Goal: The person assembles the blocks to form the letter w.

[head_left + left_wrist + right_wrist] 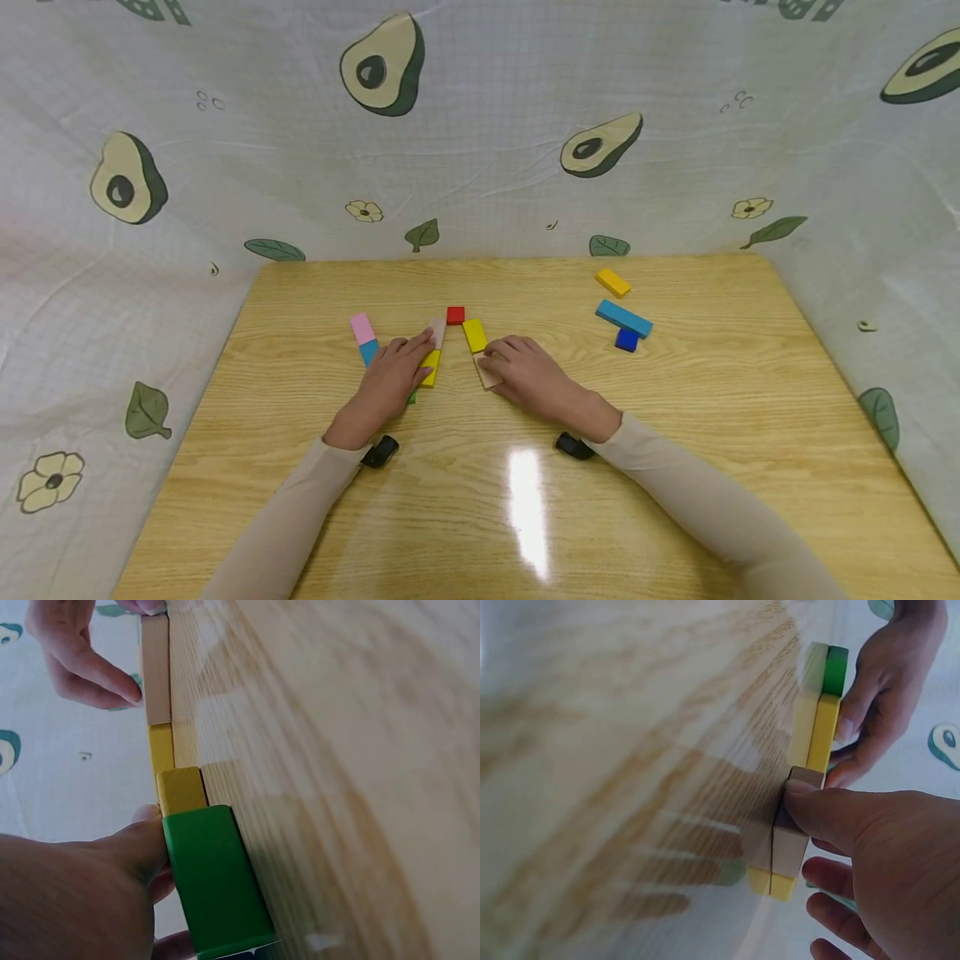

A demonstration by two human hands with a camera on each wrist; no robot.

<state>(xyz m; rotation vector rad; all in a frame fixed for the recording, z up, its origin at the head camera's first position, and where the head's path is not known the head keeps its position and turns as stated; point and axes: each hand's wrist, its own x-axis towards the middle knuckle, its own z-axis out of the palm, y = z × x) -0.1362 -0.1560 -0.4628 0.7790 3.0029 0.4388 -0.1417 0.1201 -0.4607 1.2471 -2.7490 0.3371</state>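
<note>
In the head view, my left hand (390, 379) lies over the left row, its fingers fairly straight and touching a pale block (437, 333) and a yellow block (431, 368). A green block (217, 881) sits at the near end of that row, largely covered in the head view. My right hand (536, 383) pinches a plain wooden block (489, 372), the thumb on its near end in the right wrist view. This block adjoins a second yellow block (475, 335). A red block (456, 316) stands between the far ends of the two rows.
Left of my left hand lie a pink block (362, 327) and a blue block (369, 352), end to end. At the back right are an orange-yellow block (613, 282), a long blue block (624, 318) and a dark blue block (627, 340). A patterned cloth (487, 192) hangs behind the table (450, 508).
</note>
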